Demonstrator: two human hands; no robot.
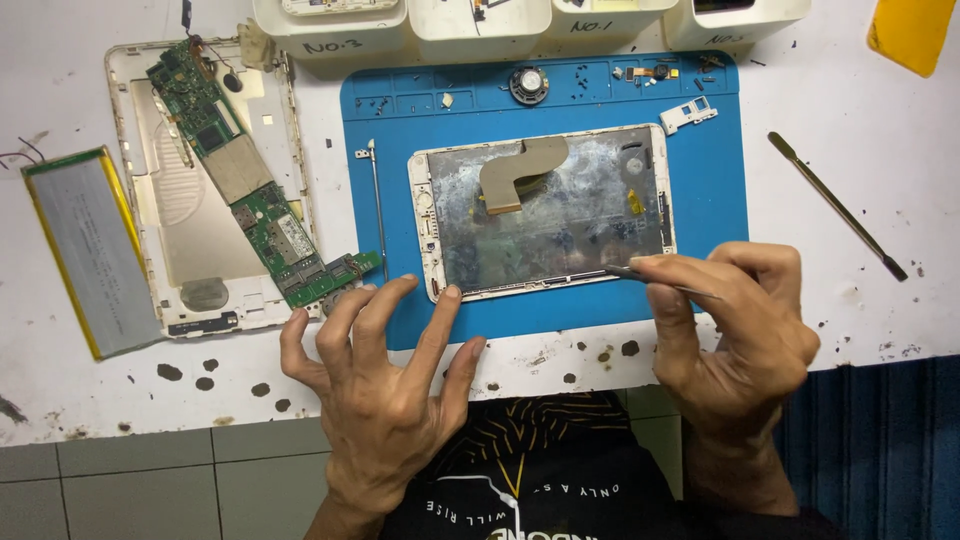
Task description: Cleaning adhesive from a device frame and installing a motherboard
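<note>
The tablet frame [545, 210] lies face down in the middle of the blue mat [715, 190], which sits at the middle of the tabletop [860, 120] towards its near edge. A beige ribbon cable [520, 170] curls across the frame's scuffed metal back. The right hand [735, 330] pinches a thin metal tool [650, 277] between thumb and fingers, its tip touching the frame's near edge by the near right corner. The left hand [375, 380] holds nothing, fingers spread apart, fingertips resting on the mat's near left corner, one touching the frame's near left corner.

Left of the mat lies a white back cover [190, 250] with a green circuit board [250, 190] slanting across it. A flat grey battery [85, 250] lies near the tabletop's left edge. A metal spudger [835, 205] rests towards the right edge. White bins [480, 25] line the far edge.
</note>
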